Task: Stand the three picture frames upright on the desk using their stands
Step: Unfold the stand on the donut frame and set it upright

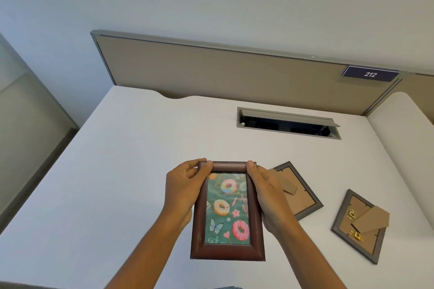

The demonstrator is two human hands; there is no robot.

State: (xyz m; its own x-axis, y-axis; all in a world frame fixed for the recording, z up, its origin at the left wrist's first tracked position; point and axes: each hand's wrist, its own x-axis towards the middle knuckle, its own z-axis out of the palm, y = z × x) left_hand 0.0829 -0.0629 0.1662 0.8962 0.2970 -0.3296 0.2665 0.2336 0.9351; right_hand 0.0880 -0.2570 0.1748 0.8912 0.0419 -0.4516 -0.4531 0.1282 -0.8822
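A dark brown wooden frame with a donut picture faces me, held above the white desk. My left hand grips its left side and top corner. Its right side sits in my right hand. Two grey frames lie face down on the desk to the right. The nearer one is partly hidden behind my right hand, its cardboard stand showing. The farther one has its cardboard stand lifted a little and gold hangers on its back.
An open cable tray is cut into the desk at the back right. A tan partition with a "212" sign runs along the far edge. The desk's left edge drops to the floor.
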